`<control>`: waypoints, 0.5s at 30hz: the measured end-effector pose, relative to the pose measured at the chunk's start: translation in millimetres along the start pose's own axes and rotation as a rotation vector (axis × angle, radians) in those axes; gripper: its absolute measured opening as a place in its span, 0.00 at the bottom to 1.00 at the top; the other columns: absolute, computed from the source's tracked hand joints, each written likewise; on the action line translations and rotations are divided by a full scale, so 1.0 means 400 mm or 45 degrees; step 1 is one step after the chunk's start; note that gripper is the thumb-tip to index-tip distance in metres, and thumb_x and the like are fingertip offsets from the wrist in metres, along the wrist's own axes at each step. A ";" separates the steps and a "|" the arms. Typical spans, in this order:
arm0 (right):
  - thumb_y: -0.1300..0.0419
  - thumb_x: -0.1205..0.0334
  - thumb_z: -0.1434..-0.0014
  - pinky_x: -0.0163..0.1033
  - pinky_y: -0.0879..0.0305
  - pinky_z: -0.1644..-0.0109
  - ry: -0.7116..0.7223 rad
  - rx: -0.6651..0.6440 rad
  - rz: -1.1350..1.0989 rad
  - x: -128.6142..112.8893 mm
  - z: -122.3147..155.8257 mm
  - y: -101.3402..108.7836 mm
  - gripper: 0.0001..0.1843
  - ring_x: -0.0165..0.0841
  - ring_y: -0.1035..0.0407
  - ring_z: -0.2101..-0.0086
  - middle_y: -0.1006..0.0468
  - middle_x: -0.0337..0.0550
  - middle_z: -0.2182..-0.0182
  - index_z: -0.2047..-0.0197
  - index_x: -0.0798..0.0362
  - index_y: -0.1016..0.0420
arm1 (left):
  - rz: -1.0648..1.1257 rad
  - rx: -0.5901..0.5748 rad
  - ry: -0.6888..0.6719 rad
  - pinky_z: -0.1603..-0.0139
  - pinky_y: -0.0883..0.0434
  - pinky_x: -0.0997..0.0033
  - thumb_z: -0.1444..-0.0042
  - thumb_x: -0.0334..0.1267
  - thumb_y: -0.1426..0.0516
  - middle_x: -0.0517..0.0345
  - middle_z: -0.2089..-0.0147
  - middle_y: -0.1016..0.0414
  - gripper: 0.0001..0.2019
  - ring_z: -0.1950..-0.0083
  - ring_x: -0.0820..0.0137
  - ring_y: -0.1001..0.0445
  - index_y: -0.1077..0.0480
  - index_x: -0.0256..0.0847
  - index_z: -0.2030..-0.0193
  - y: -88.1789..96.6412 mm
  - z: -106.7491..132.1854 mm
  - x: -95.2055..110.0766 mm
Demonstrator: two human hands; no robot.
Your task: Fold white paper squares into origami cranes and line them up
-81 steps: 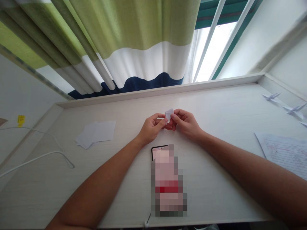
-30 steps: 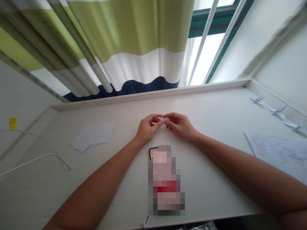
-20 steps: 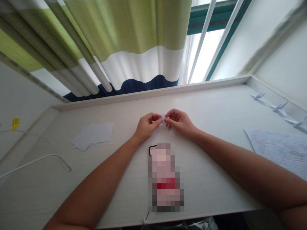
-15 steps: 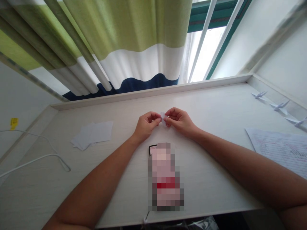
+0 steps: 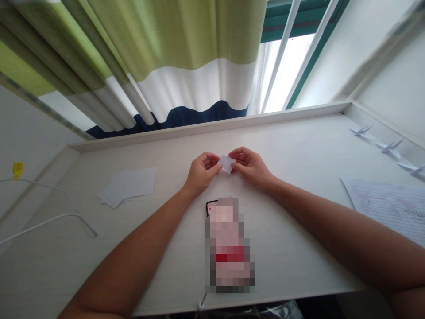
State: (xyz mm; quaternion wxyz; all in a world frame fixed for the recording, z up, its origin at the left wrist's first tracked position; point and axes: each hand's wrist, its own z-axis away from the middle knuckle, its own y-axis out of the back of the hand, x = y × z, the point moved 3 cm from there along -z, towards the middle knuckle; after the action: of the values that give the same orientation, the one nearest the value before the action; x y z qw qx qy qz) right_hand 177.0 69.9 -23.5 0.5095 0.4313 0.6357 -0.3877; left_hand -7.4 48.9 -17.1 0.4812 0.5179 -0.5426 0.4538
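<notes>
A small folded piece of white paper [image 5: 226, 163] is held just above the white desk [image 5: 299, 146] between both my hands. My left hand [image 5: 201, 171] pinches its left edge with thumb and fingertips. My right hand [image 5: 249, 166] pinches its right side, fingers curled. A phone [image 5: 229, 246] lies flat on the desk just in front of my wrists.
A loose stack of white paper squares [image 5: 128, 186] lies at the left. A white cable [image 5: 56, 217] loops off the desk's left edge. Folded paper cranes [image 5: 389, 145] line the right rim above a written sheet [image 5: 388, 204]. A striped curtain [image 5: 172, 62] hangs behind.
The paper shows a wider, flatter face than half a second ago, when only a thin edge peeked out between my fingertips. My hands stay at the same spot.
</notes>
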 end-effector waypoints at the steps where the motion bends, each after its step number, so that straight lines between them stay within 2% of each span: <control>1: 0.29 0.59 0.47 0.43 0.24 0.61 -0.010 0.014 0.021 0.001 -0.001 0.002 0.17 0.33 0.23 0.68 0.17 0.43 0.62 0.55 0.51 0.24 | 0.003 0.002 0.003 0.55 0.25 0.69 0.51 0.35 0.31 0.57 0.62 0.20 0.12 0.60 0.71 0.21 0.25 0.39 0.60 0.001 -0.001 0.000; 7: 0.31 0.55 0.41 0.43 0.27 0.60 -0.018 -0.008 0.317 -0.013 0.001 0.010 0.14 0.35 0.25 0.67 0.17 0.43 0.66 0.54 0.51 0.18 | -0.040 -0.069 0.011 0.50 0.22 0.67 0.47 0.32 0.32 0.54 0.60 0.17 0.10 0.58 0.69 0.18 0.24 0.38 0.58 0.001 -0.005 -0.003; 10: 0.32 0.58 0.40 0.43 0.29 0.61 -0.019 -0.004 0.499 -0.019 -0.001 0.016 0.12 0.35 0.26 0.68 0.17 0.43 0.66 0.54 0.51 0.17 | -0.119 -0.092 0.002 0.50 0.22 0.66 0.44 0.32 0.34 0.54 0.59 0.16 0.08 0.57 0.68 0.18 0.23 0.38 0.57 0.000 -0.002 -0.006; 15: 0.32 0.62 0.41 0.46 0.29 0.57 -0.050 -0.048 0.839 -0.015 -0.009 0.022 0.09 0.38 0.26 0.66 0.18 0.45 0.66 0.57 0.52 0.15 | -0.646 -0.043 -0.137 0.44 0.23 0.60 0.40 0.29 0.37 0.52 0.55 0.16 0.06 0.53 0.65 0.20 0.21 0.40 0.57 -0.010 0.010 0.000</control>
State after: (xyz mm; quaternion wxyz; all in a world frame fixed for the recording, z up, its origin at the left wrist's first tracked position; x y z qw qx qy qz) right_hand 184.9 75.4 -17.4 0.6275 0.5968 0.4591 -0.1984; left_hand -3.7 44.6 -17.7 0.5587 0.6527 -0.4275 0.2812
